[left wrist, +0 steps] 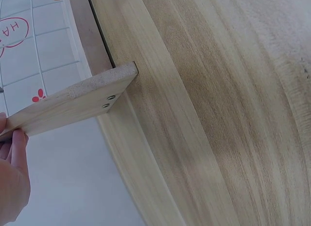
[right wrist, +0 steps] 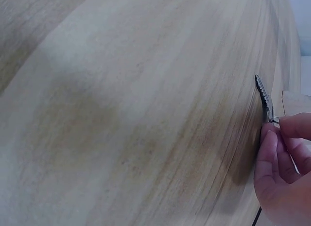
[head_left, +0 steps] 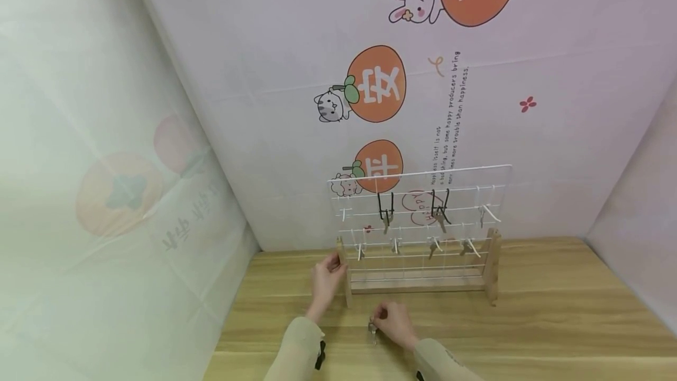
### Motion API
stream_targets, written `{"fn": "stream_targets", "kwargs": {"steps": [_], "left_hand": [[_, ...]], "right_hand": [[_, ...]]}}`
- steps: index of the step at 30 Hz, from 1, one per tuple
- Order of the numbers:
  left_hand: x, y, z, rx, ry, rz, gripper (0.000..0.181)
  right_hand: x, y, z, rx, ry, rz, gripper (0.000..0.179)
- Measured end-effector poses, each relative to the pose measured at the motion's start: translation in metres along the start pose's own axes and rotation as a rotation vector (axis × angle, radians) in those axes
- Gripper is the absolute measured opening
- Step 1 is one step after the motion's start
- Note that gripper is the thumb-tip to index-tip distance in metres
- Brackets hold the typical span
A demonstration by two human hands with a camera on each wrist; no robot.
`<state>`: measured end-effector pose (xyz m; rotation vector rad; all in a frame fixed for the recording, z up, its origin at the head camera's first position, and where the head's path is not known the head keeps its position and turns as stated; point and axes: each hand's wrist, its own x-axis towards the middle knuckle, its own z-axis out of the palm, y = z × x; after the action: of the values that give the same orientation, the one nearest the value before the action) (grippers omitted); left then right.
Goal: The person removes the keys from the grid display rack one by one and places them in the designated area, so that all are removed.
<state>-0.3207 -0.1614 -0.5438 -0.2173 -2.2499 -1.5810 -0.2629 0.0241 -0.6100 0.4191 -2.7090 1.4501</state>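
My left hand (head_left: 325, 280) grips the left wooden side post (head_left: 347, 287) of a white wire rack (head_left: 418, 280). In the left wrist view, its thumb and fingers (left wrist: 18, 153) lie on the edge of that post (left wrist: 73, 102), whose lower end shows two screws. My right hand (head_left: 395, 323) is in front of the rack, low over the table, pinching a small metal key (head_left: 373, 329) by its top end. The right wrist view shows the notched key blade (right wrist: 262, 94) sticking out past the fingertips, and part of the key is hidden by them.
Several keys, such as a hanging key (head_left: 441, 222), hang from white and black hooks (head_left: 386, 214) on the rack. The rack stands on a wood-grain table (head_left: 550, 310). Behind it and at the left hang printed white cloths (head_left: 285, 134).
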Motion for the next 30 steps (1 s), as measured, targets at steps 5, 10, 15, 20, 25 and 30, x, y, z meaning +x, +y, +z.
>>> {"fn": "stream_targets", "kwargs": {"steps": [5,10,15,20,25,30], "left_hand": [[0.001,0.001,0.001,-0.020,-0.010,-0.013,0.031],[0.002,0.000,0.002,-0.031,-0.013,-0.014,0.032],[0.003,-0.001,0.003,-0.025,-0.009,-0.010,0.030],[0.002,0.000,0.002,-0.027,-0.015,-0.002,0.030],[0.001,-0.001,0.001,-0.032,-0.009,-0.006,0.029],[0.000,0.000,0.000,-0.038,-0.007,-0.023,0.029]], "right_hand": [[0.000,-0.002,-0.003,0.002,0.001,0.006,0.010],[0.000,-0.003,-0.003,-0.006,0.013,0.005,0.010],[-0.001,-0.003,-0.004,0.000,0.014,0.005,0.009],[-0.002,-0.003,-0.006,0.034,-0.001,0.009,0.007],[-0.004,-0.006,-0.012,0.080,-0.026,-0.003,0.006],[-0.007,-0.012,-0.021,0.128,-0.019,-0.012,0.007]]}}
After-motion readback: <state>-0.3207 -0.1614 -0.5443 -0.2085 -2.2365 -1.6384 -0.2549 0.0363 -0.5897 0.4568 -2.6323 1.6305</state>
